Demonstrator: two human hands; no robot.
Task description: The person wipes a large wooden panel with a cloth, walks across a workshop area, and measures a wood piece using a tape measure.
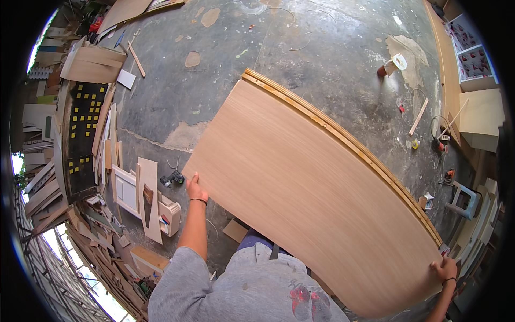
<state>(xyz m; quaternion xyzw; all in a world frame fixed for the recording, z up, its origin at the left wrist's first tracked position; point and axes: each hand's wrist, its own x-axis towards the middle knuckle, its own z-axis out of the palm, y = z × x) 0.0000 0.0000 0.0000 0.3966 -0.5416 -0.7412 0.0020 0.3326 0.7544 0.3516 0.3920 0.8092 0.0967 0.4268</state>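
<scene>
A wide light-brown wood panel [311,182] stretches across the space in front of me, with a thick layered strip [343,131] along its far edge. My left hand [196,189] is closed on the panel's near left edge, thumb up along it and the other fingers partly hidden. At the right end, my right hand [444,269] is closed over the panel's edge, with some fingers out of sight. Just beyond that hand, at the far right corner, is a small reddish and white thing [443,249] too small to make out.
A dark cordless drill [173,178] lies on the floor left of the panel, near a white drawer front [125,188]. Scrap boards [102,134] stack up further left. At right are a grey-blue stool [463,199], a wood stick [418,116] and a reddish-brown container [382,71].
</scene>
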